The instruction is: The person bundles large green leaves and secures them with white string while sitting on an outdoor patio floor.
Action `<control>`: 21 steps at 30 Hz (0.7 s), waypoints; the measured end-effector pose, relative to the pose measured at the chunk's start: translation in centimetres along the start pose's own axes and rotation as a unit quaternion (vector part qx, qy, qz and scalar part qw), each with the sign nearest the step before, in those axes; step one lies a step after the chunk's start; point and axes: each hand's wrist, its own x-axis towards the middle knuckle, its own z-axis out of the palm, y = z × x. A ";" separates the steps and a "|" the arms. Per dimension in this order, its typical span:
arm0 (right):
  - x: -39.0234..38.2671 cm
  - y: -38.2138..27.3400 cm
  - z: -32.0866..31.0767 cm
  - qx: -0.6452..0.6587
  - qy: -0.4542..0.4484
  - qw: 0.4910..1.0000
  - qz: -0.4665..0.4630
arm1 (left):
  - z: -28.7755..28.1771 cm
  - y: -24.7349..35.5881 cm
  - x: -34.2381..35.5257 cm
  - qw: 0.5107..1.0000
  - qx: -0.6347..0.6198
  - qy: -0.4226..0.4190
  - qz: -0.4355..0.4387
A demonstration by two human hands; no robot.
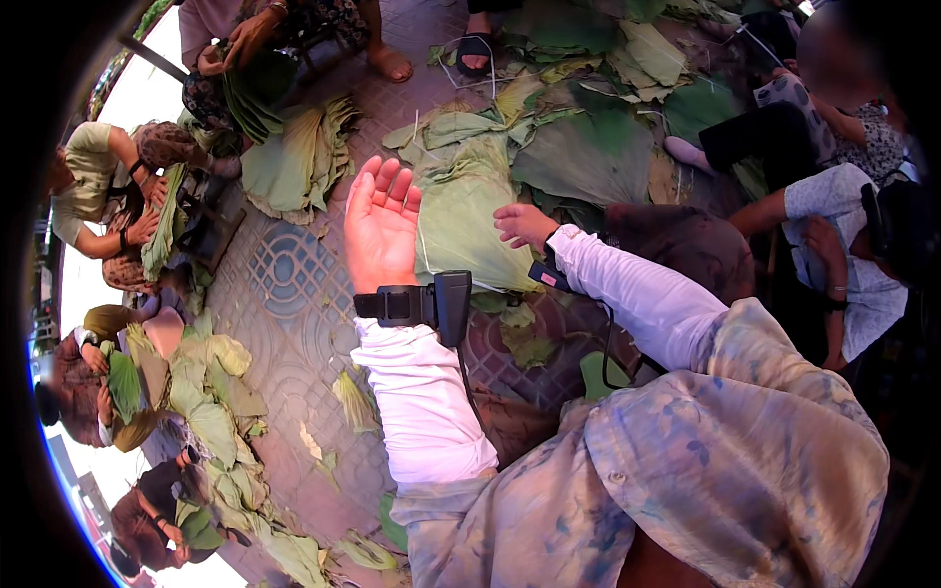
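Your left hand [384, 227] is palm up, fingers loosely bent off the palm. Your right hand [527, 226], fingers slightly apart, is at the leaf stack [465, 218]; contact unclear.

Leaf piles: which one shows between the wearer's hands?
The pale-green stack, in the gap between left hand and right hand. The yellowish pile lies left of both; the darker leaves spread toward upper right.

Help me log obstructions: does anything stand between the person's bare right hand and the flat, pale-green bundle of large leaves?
Nothing visible does. In this view, the bare right hand overlaps the right edge of the flat, pale-green leaf bundle; whether they touch is unclear.
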 end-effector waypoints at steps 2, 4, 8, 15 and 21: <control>-0.2 2.8 1.2 -0.060 -0.040 0.997 0.010 | -0.2 0.0 0.0 1.000 0.011 -0.001 0.018; -0.2 4.9 2.5 -0.122 -0.099 0.987 0.011 | -0.2 0.1 -0.1 1.000 0.011 0.002 0.014; -0.5 7.4 4.4 -0.369 -0.092 0.902 -0.207 | 0.3 -0.1 0.0 1.000 0.008 -0.001 0.009; -3.3 6.7 6.9 -0.714 -0.049 0.607 -0.346 | 0.2 0.1 1.1 1.000 0.006 0.002 0.005; -1.5 11.0 4.9 -0.677 -0.061 0.634 -0.369 | 1.5 -0.9 0.6 0.998 -0.036 -0.047 -0.001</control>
